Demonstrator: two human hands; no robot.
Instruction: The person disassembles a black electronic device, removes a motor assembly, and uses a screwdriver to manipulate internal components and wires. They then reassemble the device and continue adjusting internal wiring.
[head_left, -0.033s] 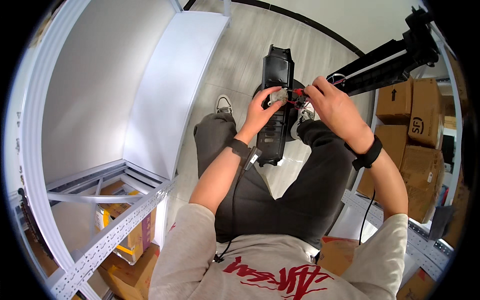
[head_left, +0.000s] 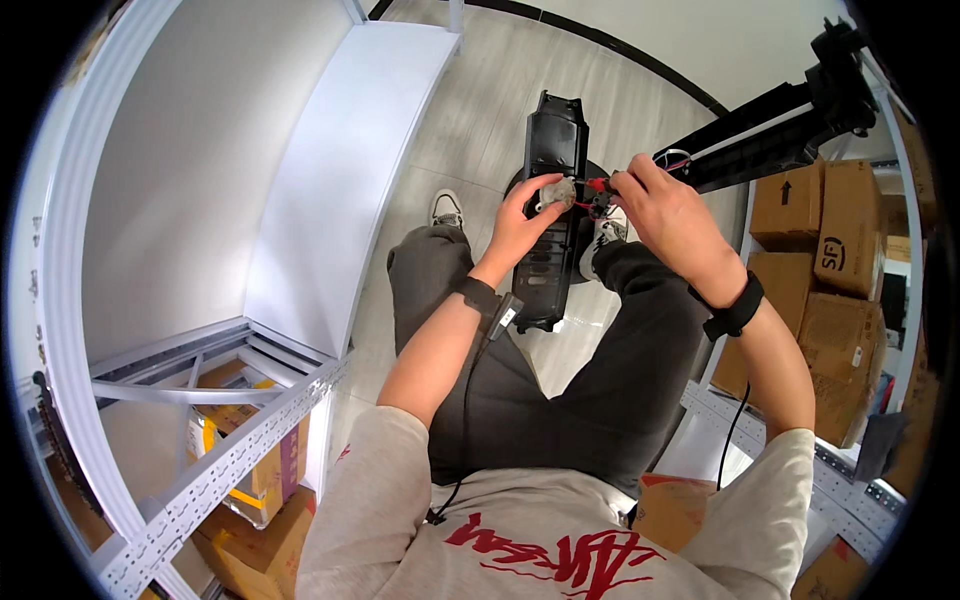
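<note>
My left hand (head_left: 521,225) is closed, thumb and fingers round a grey, roundish part (head_left: 555,195) above a long black plastic panel (head_left: 543,280). Just to its right, my right hand (head_left: 668,212) is pinched on small red-and-black wired connectors (head_left: 597,186), its fingertips partly hiding them. Red wires run between the grey part and the connectors. The panel lies lengthwise between my feet, across a dark round base (head_left: 589,172) that is mostly hidden.
A tall black jointed assembly (head_left: 750,150) with looped wires rises to the upper right. White shelving (head_left: 330,120) stands on the left, over boxes (head_left: 260,540). Stacked cardboard boxes (head_left: 840,350) fill a rack on the right. Pale floor (head_left: 470,110) surrounds the panel.
</note>
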